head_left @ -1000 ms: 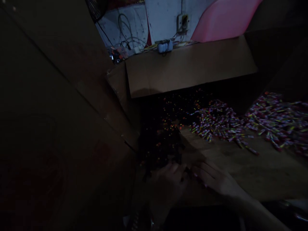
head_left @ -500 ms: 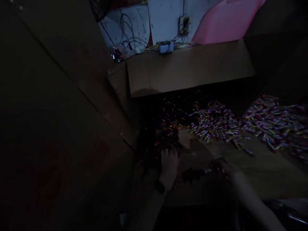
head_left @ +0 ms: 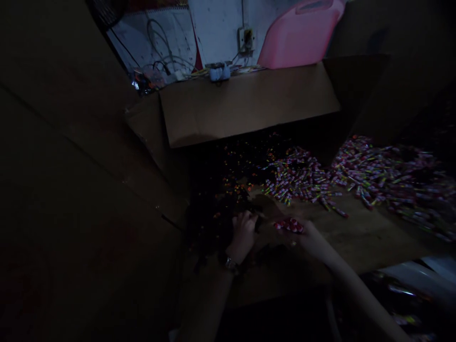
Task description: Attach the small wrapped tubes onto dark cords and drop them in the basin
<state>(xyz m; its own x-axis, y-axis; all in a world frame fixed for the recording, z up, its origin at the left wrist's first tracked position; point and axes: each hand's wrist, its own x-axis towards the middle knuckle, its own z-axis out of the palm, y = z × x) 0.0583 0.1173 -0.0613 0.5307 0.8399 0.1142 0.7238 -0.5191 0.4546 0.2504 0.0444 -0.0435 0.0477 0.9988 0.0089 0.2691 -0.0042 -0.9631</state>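
The scene is very dark. My left hand, with a watch on its wrist, has its fingers curled at the edge of a dark heap dotted with orange and yellow bits. Whatever those fingers hold is hidden. To its right, my right hand is closed around a bunch of red and white wrapped sticks, their ends facing left. Beyond the right hand, a pile of similar colourful sticks lies on a wooden tabletop.
A cardboard box with an open flap stands behind the piles. A pink plastic container and a wall socket are at the back. Large brown cardboard fills the left side. A bag of wrapped items sits lower right.
My right hand has moved up and left, nearer my left hand, and its red and white bunch shows more clearly. The left hand's fingers are more curled. The whole view has shifted.
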